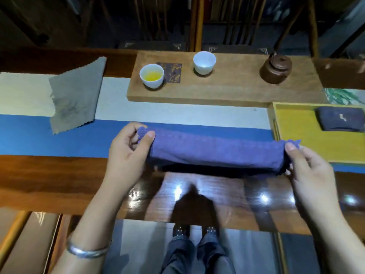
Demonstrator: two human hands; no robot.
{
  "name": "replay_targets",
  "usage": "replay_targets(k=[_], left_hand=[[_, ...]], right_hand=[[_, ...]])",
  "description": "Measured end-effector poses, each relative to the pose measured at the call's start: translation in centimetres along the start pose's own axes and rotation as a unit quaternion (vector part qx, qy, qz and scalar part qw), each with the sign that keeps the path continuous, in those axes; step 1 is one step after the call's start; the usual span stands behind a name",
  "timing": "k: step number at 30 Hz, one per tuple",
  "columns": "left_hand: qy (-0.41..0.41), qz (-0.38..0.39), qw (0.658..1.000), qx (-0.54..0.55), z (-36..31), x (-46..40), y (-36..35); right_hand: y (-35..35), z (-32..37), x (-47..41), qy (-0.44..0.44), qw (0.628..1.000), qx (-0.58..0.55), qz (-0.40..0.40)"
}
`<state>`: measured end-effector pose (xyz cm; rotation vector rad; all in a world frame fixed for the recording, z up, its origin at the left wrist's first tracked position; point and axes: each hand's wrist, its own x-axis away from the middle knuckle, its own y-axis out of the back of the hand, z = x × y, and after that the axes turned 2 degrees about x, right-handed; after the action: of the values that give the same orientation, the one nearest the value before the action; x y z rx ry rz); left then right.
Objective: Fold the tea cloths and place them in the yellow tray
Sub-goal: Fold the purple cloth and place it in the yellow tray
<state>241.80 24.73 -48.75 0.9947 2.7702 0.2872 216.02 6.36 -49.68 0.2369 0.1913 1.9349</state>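
Note:
A purple tea cloth [215, 149], folded into a long strip, is stretched between my hands just above the table's near edge. My left hand [128, 153] pinches its left end between thumb and fingers. At the strip's right end my right hand [310, 167] pinches the cloth the same way. The yellow tray [308, 141] lies at the right, partly behind the cloth's right end. Inside it, at the back right, rests a folded dark blue cloth [340, 119]. A grey tea cloth [77, 95] lies unfolded at the left on the runner.
A blue and white runner [59, 133] covers the wooden table. Behind it a wooden board [227, 91] carries a cup of yellow tea [151, 75], an empty white cup [204, 62] and a brown teapot [276, 69]. My legs show below the table edge.

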Motion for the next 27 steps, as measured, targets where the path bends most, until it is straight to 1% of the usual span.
replay_targets(k=[4, 11, 17, 22, 25, 27], left_hand=[[0.03, 0.037, 0.998, -0.028, 3.7, 3.4, 0.5], [0.087, 0.074, 0.992, -0.058, 8.4, 4.5, 0.9], [0.099, 0.069, 0.989, -0.081, 10.1, 2.8, -0.5], [0.102, 0.085, 0.976, -0.171, 12.0, 0.6, -1.8], [0.111, 0.069, 0.969, -0.209, 13.1, -0.8, -2.5], [0.116, 0.054, 0.965, -0.228, 13.6, -1.8, -2.9]], right_hand=[[0.1, -2.8, 3.6, -0.032, 0.999, 0.032, 0.024], [-0.9, -6.2, 5.0, -0.015, 0.994, 0.092, 0.063], [-2.1, -8.7, 2.9, -0.028, 0.993, 0.112, 0.025], [-2.8, -9.3, 0.5, -0.01, 0.989, 0.144, -0.005], [-3.3, -9.5, -1.3, -0.007, 0.988, 0.155, -0.001], [-3.6, -9.6, -2.6, 0.005, 0.983, 0.186, 0.001]])
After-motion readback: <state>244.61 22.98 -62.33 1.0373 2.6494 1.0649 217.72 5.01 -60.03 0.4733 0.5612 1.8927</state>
